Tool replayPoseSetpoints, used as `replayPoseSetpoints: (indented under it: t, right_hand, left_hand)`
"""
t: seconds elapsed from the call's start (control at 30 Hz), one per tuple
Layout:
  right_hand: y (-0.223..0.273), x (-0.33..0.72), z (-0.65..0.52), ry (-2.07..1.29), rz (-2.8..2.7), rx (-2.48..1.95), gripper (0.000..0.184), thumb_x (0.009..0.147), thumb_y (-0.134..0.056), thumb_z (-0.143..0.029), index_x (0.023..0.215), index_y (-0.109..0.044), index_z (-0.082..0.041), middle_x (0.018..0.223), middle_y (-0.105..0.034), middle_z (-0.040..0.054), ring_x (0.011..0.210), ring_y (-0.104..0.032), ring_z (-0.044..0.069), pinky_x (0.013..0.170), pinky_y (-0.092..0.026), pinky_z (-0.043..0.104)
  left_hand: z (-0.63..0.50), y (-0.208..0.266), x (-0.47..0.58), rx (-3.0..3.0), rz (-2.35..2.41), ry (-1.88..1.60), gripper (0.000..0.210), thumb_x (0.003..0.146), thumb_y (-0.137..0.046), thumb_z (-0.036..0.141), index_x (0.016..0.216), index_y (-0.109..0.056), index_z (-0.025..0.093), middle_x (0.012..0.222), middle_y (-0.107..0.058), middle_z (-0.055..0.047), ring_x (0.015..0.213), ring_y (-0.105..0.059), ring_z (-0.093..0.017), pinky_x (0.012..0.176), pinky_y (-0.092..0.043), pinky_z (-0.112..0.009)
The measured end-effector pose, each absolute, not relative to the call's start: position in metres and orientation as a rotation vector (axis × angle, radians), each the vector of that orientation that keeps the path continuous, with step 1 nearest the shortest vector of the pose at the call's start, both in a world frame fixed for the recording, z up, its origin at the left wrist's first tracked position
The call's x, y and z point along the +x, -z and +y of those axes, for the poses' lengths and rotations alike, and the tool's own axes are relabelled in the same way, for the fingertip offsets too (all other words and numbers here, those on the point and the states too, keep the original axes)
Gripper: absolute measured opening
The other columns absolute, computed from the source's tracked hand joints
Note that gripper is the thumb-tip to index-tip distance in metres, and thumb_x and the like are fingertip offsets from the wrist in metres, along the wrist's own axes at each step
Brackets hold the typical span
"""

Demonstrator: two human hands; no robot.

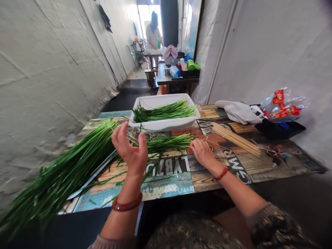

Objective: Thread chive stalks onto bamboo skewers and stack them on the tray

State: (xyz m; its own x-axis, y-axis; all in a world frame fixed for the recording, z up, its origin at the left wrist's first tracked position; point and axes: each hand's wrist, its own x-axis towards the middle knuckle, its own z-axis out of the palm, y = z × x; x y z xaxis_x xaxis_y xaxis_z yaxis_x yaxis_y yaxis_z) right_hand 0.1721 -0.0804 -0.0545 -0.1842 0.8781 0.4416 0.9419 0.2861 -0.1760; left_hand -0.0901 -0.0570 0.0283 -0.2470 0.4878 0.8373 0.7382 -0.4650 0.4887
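My left hand (132,148) is raised over the table, its thumb and fingers apart with nothing between them. Behind and beside it lies a small bunch of green garlic chives (168,142), pointing left to right. At that bunch's right end, my right hand (203,153) has its fingers curled around the cut ends; the fingertips are partly hidden. A large heap of garlic chives (70,166) spreads along the table's left side and hangs over its front edge. More chives (166,111) lie in a white plastic tub (166,123) beyond my hands.
Thin wooden skewers (236,139) lie right of my right hand. Keys (276,160), a pale cloth cap (240,111), a black pouch (280,128) and a clear-and-red plastic bag (282,105) sit farther right. Another person (155,34) stands at a far table.
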Motion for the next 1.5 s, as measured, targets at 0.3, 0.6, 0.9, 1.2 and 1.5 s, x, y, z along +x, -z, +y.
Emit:
replayPoseSetpoints:
  t: [0.3,0.6,0.9,1.2,1.5]
  right_hand:
    - [0.026,0.167,-0.044,-0.056,-1.865,-1.26,0.019,0.099,-0.038,-0.023,0.089,-0.053,-0.02,0.086,-0.062,0.0058,0.082,-0.057,0.02,0.077,-0.041,0.03]
    - [0.051,0.146,-0.014,-0.007,-2.121,-1.285,0.015,0.097,-0.044,-0.018,0.089,-0.056,-0.019,0.086,-0.066,0.005,0.085,-0.059,0.02,0.078,-0.036,0.03]
    - [0.071,0.154,-0.009,-0.133,-2.166,-1.328,0.012,0.096,-0.049,-0.019,0.088,-0.058,-0.018,0.088,-0.067,0.0054,0.084,-0.057,0.019,0.076,-0.035,0.029]
    - [0.072,0.156,-0.004,-0.24,-2.178,-1.299,0.013,0.096,-0.048,-0.016,0.09,-0.059,-0.017,0.093,-0.068,0.0076,0.089,-0.058,0.019,0.078,-0.036,0.029]
    - [0.066,0.16,-0.009,-0.248,-2.205,-1.225,0.01,0.094,-0.051,-0.016,0.09,-0.059,-0.018,0.093,-0.067,0.007,0.086,-0.059,0.019,0.078,-0.039,0.03]
  left_hand:
    - [-0.108,0.017,-0.053,-2.61,-1.596,0.451,0.017,0.086,-0.056,0.03,0.099,-0.065,0.022,0.101,-0.064,-0.011,0.096,-0.056,-0.03,0.078,-0.041,-0.044]
    - [-0.095,0.036,-0.034,-2.675,-1.652,0.34,0.02,0.086,-0.044,0.016,0.079,-0.061,0.022,0.088,-0.062,-0.012,0.085,-0.059,-0.029,0.072,-0.042,-0.043]
    - [-0.101,-0.02,-0.072,-3.06,-2.188,1.179,0.015,0.083,-0.053,0.027,0.071,-0.051,0.018,0.065,-0.049,0.001,0.06,-0.043,-0.012,0.056,-0.034,-0.024]
    - [-0.08,-0.11,-0.058,-2.61,-1.974,2.676,0.021,0.07,-0.071,0.028,0.063,-0.056,0.016,0.063,-0.051,0.0,0.061,-0.05,-0.011,0.062,-0.045,-0.026]
    - [-0.046,-0.161,-0.018,-2.428,-1.571,2.301,0.013,0.081,-0.054,0.029,0.073,-0.053,0.02,0.082,-0.061,-0.001,0.076,-0.06,-0.012,0.076,-0.053,-0.032]
